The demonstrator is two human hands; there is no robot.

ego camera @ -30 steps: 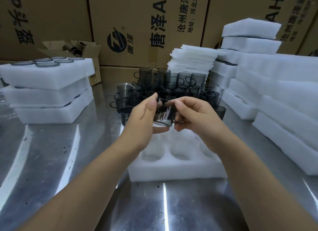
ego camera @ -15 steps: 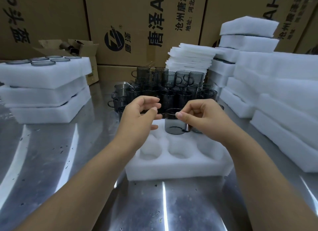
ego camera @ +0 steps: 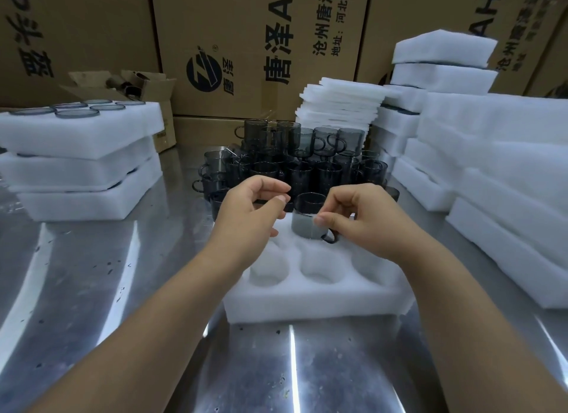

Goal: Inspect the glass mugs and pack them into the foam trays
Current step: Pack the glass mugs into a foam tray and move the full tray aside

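Observation:
A smoky grey glass mug [ego camera: 307,220] stands upright in a back-row pocket of the white foam tray [ego camera: 307,308], its handle toward me and to the right. My right hand [ego camera: 365,220] pinches the mug's wall, thumb on the near side, fingers curled behind the rim. My left hand [ego camera: 250,211] hovers just left of the mug, fingers loosely curled, holding nothing. The tray's front pockets hold nothing. Behind the tray stands a dense cluster of identical loose mugs [ego camera: 295,163], some stacked on others.
Three stacked foam trays [ego camera: 80,142] filled with mugs sit at the left on the steel table [ego camera: 92,289]. Foam tray stacks [ego camera: 507,182] fill the right side. A pile of thin foam sheets [ego camera: 341,105] and large cardboard boxes [ego camera: 246,43] stand behind.
Both hands held the mug up a second ago. The right hand has lowered it upright into the tray's back pocket, and the left hand let go and drew slightly left.

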